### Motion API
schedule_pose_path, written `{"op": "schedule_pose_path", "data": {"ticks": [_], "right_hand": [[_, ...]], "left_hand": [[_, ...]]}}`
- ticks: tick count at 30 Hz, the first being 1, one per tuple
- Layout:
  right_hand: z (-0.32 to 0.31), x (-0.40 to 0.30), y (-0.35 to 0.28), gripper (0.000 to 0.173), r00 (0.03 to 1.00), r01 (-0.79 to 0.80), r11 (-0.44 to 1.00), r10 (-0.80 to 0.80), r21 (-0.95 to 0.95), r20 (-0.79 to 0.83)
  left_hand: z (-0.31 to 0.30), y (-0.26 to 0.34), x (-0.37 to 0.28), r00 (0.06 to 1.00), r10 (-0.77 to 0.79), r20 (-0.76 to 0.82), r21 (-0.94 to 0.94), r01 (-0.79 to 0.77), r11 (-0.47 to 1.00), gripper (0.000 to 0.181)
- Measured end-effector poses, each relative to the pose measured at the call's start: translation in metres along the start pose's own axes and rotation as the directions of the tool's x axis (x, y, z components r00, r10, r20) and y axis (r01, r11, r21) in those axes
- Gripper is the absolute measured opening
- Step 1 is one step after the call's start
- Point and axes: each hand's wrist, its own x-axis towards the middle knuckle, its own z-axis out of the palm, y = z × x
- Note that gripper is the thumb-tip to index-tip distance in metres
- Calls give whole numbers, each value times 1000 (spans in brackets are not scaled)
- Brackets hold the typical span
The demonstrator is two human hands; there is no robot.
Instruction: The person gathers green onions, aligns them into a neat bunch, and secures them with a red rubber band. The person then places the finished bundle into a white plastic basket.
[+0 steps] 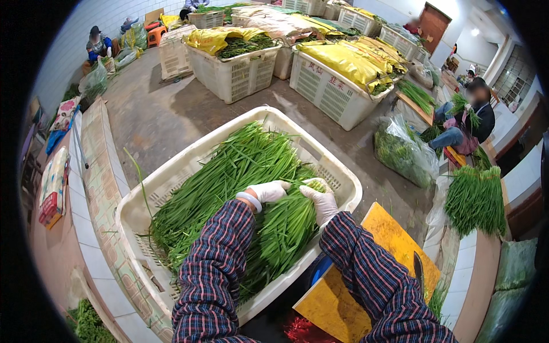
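A white plastic crate [154, 184] stands before me, with long green garlic chives [231, 158] heaped inside. My right hand [321, 199], in a white glove, is closed around the pale stalk ends of a bundle of garlic chives [289, 227]. Also gloved in white, my left hand [268, 191] grips the same bundle from its left side, just below the stalk ends; some of its fingers are hidden. The bundle's leaves fan down towards me, over the crate's near right part. At lower right, under my right forearm, a knife [418, 270] lies on a yellow board [386, 227].
Beyond are tall white crates [240, 75] under yellow sheets [343, 55]. A clear plastic bag of greens [403, 150] sits at right, near a seated person [467, 115] holding chives. Tied chive bundles [476, 199] lie on the right ledge. Another person [101, 47] sits far left.
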Motion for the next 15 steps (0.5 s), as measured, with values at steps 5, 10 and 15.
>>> {"op": "schedule_pose_path", "data": {"ticks": [5, 10, 15], "right_hand": [[18, -44, -62, 16, 997, 55, 998, -56, 19, 45], [23, -59, -187, 16, 941, 338, 928, -327, -155, 90], [22, -94, -285, 14, 787, 610, 754, -611, -243, 79]], "left_hand": [[16, -37, -23, 993, -81, -89, 81, 88, 993, 36], [7, -41, -37, 965, -85, -249, 35, 97, 995, 44], [-35, 32, -105, 545, 180, -819, 289, 121, 950, 32]]}}
